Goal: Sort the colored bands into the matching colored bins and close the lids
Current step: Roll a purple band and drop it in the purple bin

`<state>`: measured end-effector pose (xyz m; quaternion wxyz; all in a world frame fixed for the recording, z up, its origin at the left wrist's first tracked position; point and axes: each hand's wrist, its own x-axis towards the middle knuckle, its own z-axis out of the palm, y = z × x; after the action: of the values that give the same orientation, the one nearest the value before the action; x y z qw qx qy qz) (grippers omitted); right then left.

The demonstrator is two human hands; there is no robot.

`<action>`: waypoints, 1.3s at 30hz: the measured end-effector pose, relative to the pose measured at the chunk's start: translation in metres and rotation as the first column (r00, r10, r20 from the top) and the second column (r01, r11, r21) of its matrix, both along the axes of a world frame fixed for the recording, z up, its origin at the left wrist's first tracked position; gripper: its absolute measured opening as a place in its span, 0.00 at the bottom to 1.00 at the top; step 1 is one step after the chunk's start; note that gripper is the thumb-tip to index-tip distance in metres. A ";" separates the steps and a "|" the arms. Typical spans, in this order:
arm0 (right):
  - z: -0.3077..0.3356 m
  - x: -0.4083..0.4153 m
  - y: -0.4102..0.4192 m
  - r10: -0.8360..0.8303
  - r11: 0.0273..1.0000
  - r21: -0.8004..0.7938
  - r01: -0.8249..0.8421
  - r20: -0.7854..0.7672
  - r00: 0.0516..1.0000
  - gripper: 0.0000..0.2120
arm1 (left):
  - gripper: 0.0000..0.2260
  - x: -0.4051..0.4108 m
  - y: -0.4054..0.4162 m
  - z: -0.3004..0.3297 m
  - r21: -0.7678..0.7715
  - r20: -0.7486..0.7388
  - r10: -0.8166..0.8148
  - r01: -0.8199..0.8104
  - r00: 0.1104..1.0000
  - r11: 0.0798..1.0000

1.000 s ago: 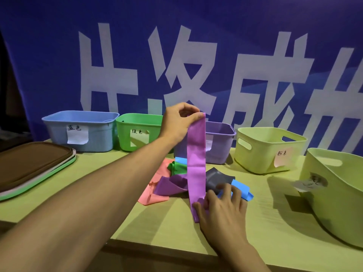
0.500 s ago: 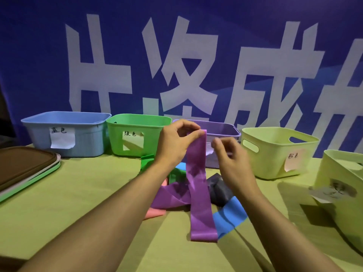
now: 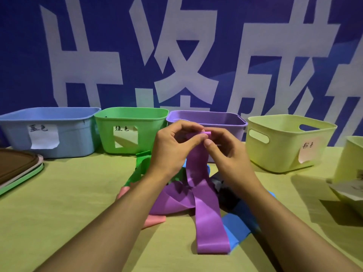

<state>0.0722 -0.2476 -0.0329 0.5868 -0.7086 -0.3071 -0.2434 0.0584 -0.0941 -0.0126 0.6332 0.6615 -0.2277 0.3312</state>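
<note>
A long purple band hangs from my fingers down to the table. My left hand and my right hand both pinch its top end, just in front of the purple bin. Under my wrists lies a heap of bands: green, pink, blue, dark grey and more purple. Behind stand the blue bin, the green bin and a pale yellow bin with a pink paper label.
A stack of lids, brown on top, lies at the left table edge. Another pale yellow bin is cut off at the right. A blue banner with white characters hangs behind the bins. The table is yellow-green.
My right hand rose from the table to the top end of the purple band and now pinches it beside my left hand. The view came closer to the bins.
</note>
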 end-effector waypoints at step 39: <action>-0.010 0.001 -0.001 0.053 0.996 0.080 -0.041 -0.151 0.987 0.15 | 0.02 -0.001 0.012 -0.012 0.015 -0.190 0.040 -0.038 0.981 0.999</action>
<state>0.0732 -0.2486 -0.0431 0.6411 -0.6945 -0.2684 -0.1861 0.0576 -0.0822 -0.0243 0.6416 0.6980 -0.1553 0.2776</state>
